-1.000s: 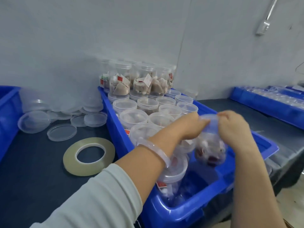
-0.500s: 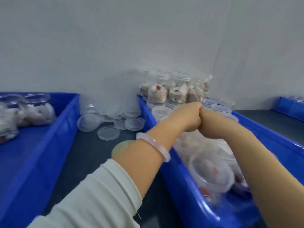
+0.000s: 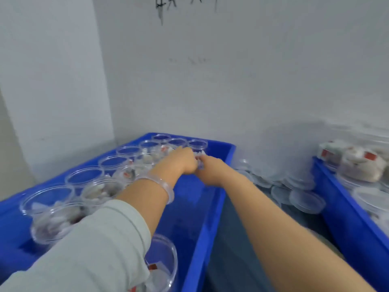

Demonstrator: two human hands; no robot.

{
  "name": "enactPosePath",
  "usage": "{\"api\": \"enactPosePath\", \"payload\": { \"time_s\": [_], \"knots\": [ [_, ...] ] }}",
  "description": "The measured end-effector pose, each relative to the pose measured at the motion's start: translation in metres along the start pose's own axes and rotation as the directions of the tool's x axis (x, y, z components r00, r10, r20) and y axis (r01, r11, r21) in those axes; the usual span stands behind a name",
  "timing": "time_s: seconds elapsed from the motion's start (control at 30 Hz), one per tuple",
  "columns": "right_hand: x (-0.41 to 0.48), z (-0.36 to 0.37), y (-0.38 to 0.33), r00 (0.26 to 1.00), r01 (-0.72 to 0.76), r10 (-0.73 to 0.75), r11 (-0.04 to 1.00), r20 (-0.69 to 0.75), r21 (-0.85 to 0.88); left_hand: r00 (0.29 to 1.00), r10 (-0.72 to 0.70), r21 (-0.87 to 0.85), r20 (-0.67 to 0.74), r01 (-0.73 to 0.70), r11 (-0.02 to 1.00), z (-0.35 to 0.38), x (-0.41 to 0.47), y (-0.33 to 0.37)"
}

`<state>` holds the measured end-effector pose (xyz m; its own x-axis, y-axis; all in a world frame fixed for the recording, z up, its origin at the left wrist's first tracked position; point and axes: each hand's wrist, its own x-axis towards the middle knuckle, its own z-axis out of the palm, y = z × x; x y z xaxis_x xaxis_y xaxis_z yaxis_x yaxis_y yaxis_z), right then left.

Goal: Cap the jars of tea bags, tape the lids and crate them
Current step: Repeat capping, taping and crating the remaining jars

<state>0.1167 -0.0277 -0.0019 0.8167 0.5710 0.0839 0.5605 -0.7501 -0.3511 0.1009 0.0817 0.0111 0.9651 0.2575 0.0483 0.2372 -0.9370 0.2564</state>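
Note:
Both my arms reach into the far end of the left blue crate (image 3: 210,218). My left hand (image 3: 182,160) and my right hand (image 3: 211,169) meet there and grip a clear jar of tea bags (image 3: 199,164) between them. Only a sliver of the jar shows between the fingers. It is just in front of a capped jar (image 3: 197,144) in the crate's far right corner. Several capped jars (image 3: 84,179) stand in rows along the crate's left side. One more jar (image 3: 162,264) lies near my left sleeve at the crate's near end.
Loose clear lids (image 3: 305,201) lie piled on the dark table between the crates, against the white wall. A second blue crate (image 3: 336,207) at the right holds several jars of tea bags (image 3: 357,165). The right half of the left crate's floor is bare.
My view and both hands have swung left, from the right crate over the table to the left crate. The jar held between my hands has travelled with them to the crate's far end.

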Motion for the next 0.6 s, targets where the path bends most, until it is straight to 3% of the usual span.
{"api": "enactPosePath", "payload": {
  "time_s": [0.13, 0.27, 0.33, 0.43, 0.5, 0.6],
  "knots": [
    [0.011, 0.027, -0.006, 0.997, 0.004, -0.004, 1.000, 0.072, 0.007, 0.958, -0.288, 0.308, 0.001, 0.274, 0.911, 0.014, 0.012, -0.050],
    [0.005, 0.032, 0.008, 0.999, -0.018, 0.019, 0.999, 0.047, -0.029, 0.922, -0.340, 0.277, -0.186, 0.381, 0.882, 0.026, 0.015, -0.050],
    [-0.001, 0.030, 0.014, 1.000, -0.006, 0.006, 1.000, 0.005, -0.023, 0.899, -0.378, 0.280, -0.219, 0.429, 0.859, 0.027, 0.011, -0.046],
    [-0.012, 0.026, 0.018, 0.998, 0.027, -0.028, 0.999, -0.051, -0.018, 0.842, -0.505, 0.144, -0.190, 0.533, 0.834, 0.023, -0.002, -0.042],
    [-0.018, 0.025, 0.021, 0.996, 0.029, -0.027, 0.999, -0.084, 0.022, 0.858, -0.497, 0.083, -0.129, 0.509, 0.857, 0.015, -0.010, -0.036],
    [-0.027, 0.021, 0.023, 0.976, 0.077, -0.034, 0.979, -0.216, 0.191, 0.933, -0.305, 0.139, -0.191, 0.333, 0.933, -0.013, -0.023, -0.004]
  ]
}}
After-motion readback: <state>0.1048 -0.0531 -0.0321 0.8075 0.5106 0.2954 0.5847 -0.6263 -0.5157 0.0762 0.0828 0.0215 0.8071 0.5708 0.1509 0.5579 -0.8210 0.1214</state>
